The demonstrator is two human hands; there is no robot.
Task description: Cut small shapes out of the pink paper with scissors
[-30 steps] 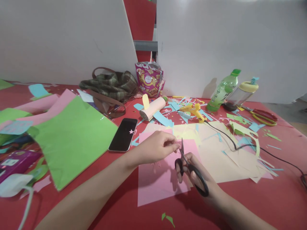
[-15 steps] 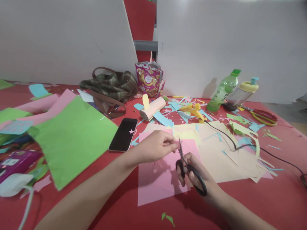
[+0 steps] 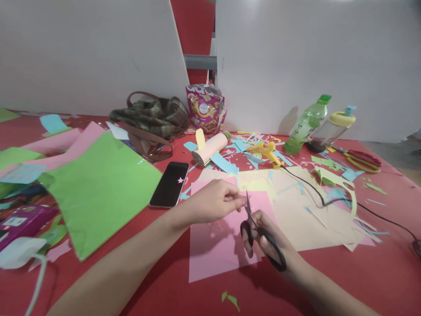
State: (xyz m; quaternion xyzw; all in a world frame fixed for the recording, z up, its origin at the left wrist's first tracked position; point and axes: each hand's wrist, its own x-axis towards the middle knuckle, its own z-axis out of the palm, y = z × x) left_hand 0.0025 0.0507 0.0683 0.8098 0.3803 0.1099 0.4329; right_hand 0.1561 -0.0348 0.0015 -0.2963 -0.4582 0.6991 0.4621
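Observation:
My left hand (image 3: 219,201) is closed in a pinch above the pink paper (image 3: 213,254). What its fingertips hold is small and mostly hidden, perhaps a scrap of pink paper. Black-handled scissors (image 3: 277,250) are in my right hand (image 3: 271,235), with fingers through the loops. The blades point away from me, slightly parted, right beside the left fingertips. Left of my hands lies a black phone (image 3: 168,186) with a small pink star (image 3: 180,180) on it.
Behind my hands are a paper-covered tube (image 3: 210,149), a yellow glue gun (image 3: 265,152) with a black cord, and colourful paper scraps. A green bottle (image 3: 305,125) and more scissors (image 3: 362,160) stand or lie at right. A large green sheet (image 3: 101,193) lies left.
The scissors' handle loops have spread slightly further apart in my right hand. My left hand keeps its pinch in nearly the same place.

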